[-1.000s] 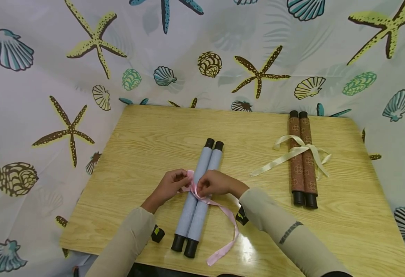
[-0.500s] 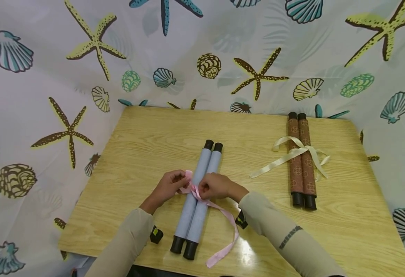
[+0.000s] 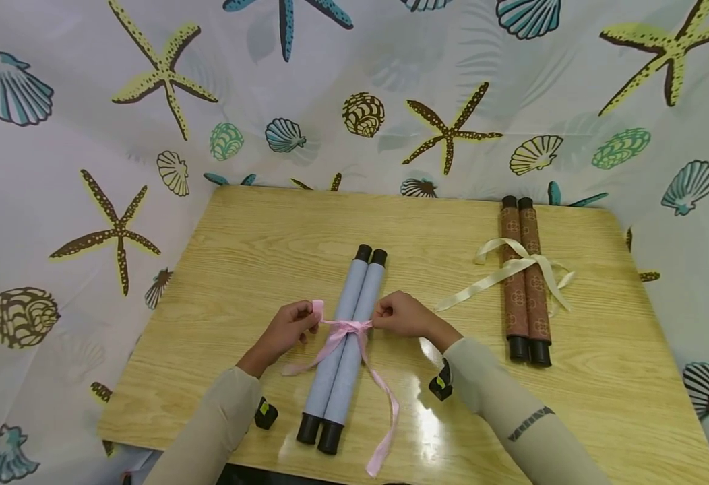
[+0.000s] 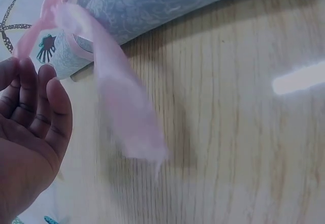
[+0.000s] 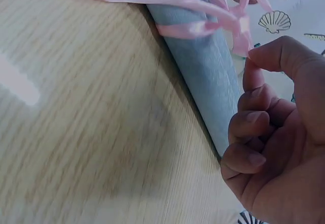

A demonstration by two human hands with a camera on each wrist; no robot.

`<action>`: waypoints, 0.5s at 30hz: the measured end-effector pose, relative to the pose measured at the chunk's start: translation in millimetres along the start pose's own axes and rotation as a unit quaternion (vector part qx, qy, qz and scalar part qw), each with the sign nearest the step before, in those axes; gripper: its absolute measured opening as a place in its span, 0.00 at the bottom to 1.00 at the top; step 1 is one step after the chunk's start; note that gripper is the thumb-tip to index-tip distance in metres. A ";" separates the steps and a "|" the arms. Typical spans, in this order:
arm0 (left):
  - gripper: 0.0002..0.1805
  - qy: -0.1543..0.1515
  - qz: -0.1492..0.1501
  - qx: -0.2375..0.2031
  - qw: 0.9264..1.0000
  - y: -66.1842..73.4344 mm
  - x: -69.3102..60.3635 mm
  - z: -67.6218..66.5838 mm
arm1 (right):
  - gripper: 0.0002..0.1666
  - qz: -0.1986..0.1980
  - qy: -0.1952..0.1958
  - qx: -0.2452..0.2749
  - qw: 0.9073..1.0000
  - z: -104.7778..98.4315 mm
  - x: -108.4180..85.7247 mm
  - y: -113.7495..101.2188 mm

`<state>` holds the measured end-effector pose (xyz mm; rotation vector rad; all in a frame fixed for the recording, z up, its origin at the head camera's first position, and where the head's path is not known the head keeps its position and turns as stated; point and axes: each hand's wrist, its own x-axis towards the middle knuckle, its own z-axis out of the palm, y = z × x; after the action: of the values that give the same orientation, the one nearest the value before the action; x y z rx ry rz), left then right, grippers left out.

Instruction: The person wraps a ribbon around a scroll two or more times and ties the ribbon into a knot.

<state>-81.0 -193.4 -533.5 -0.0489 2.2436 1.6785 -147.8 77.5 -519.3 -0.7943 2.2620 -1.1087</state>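
Observation:
Two light blue-grey scroll rolls (image 3: 337, 364) with black end caps lie side by side, slightly slanted, on the table. A pink ribbon (image 3: 347, 328) runs round their middle, with a knot on top and two loose tails, one on each side. To the left of the rolls, my left hand (image 3: 284, 331) pinches a loop of the ribbon between thumb and forefinger. My right hand (image 3: 408, 315) pinches the ribbon's other loop close to the right roll. The right wrist view shows this thumb-and-finger pinch (image 5: 249, 56) beside the knot.
Two brown patterned scroll rolls (image 3: 526, 289), tied with a cream ribbon (image 3: 500, 273), lie at the right of the wooden table (image 3: 257, 249). A shell-and-starfish cloth (image 3: 330, 67) hangs behind the table and along its sides.
My right hand has moved right, away from the knot, drawing a ribbon loop with it. My left hand has shifted slightly left. The ribbon now stretches between both hands across the rolls.

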 end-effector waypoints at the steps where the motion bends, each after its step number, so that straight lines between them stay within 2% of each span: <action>1: 0.10 0.001 -0.002 0.004 1.000 -0.3 0.1 -0.3 | 0.16 0.004 0.000 0.004 1.000 -2.7 -2.1 0.4; 5: 0.12 0.007 -0.011 0.008 1.000 -3.8 1.5 -2.1 | 0.14 0.022 -0.006 0.004 1.000 -13.7 -11.2 5.0; 11: 0.13 0.013 -0.013 -0.003 1.000 -7.0 6.5 -1.3 | 0.16 0.041 -0.039 0.013 0.998 -28.0 -24.8 16.8; 15: 0.13 0.028 -0.033 -0.011 0.999 -8.2 10.7 0.1 | 0.16 0.039 -0.062 0.018 0.997 -31.9 -33.2 27.6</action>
<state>-89.2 -194.0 -544.2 -0.1764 2.2391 1.6859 -152.9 131.0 -518.7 -0.7330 2.1458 -1.0311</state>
